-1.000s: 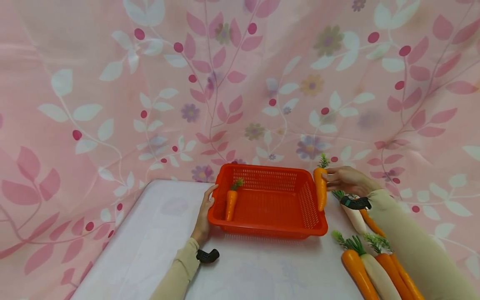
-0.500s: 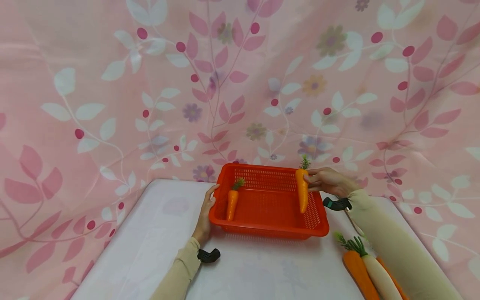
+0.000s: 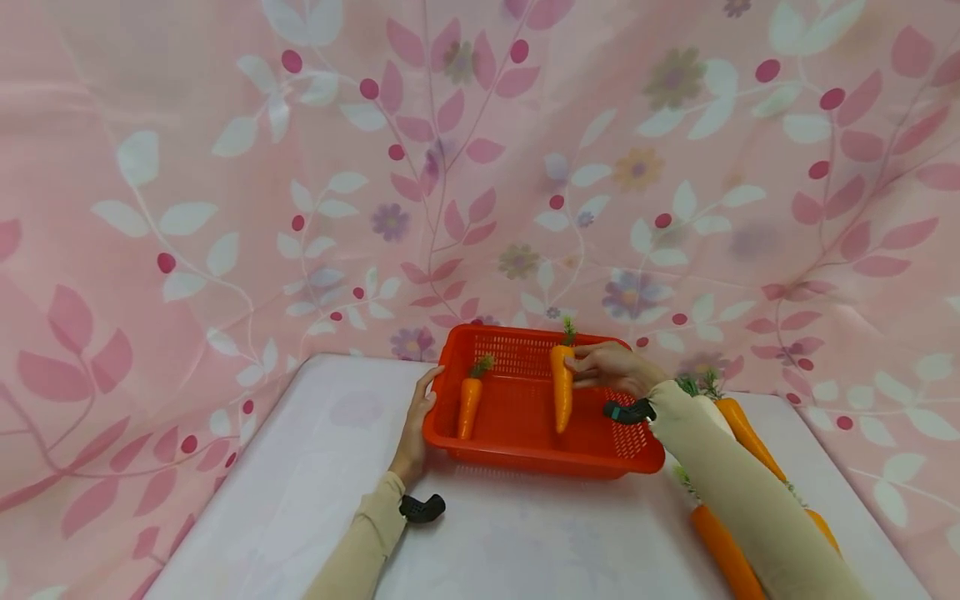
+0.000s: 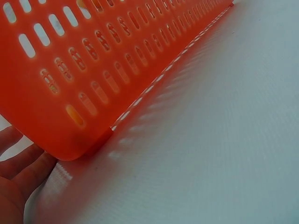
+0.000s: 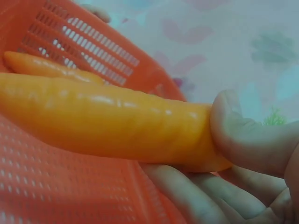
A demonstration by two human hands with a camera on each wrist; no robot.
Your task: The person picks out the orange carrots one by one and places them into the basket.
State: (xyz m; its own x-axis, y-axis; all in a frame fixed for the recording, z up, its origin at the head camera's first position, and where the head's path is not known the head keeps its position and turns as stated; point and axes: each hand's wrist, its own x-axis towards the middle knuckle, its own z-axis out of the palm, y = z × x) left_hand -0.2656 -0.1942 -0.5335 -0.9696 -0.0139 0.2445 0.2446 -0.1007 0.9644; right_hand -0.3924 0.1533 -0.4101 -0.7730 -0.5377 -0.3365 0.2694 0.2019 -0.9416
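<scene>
An orange carrot (image 3: pixel 562 387) with a green leafy top hangs upright over the red basket (image 3: pixel 525 463), tip down. My right hand (image 3: pixel 611 369) pinches it near the top; in the right wrist view, the thumb presses one side of the held carrot (image 5: pixel 107 121) and fingers lie beneath. Another carrot (image 3: pixel 469 408) rests inside the basket along its left side. My left hand (image 3: pixel 414 429) touches the basket's left outer side by the rim. In the left wrist view, that hand's fingers (image 4: pixel 35 170) lie fairly straight against the slotted basket's corner.
Right of the basket, partly behind the right sleeve, lie a carrot (image 3: pixel 750 437), a white radish (image 3: pixel 716 414) and another carrot (image 3: pixel 723 550). The white-covered table (image 3: pixel 315 450) ends at a pink floral cloth (image 3: pixel 480 167) behind.
My right hand has carried the carrot left, from the basket's right rim to over its middle. The left hand stays at the basket's left side.
</scene>
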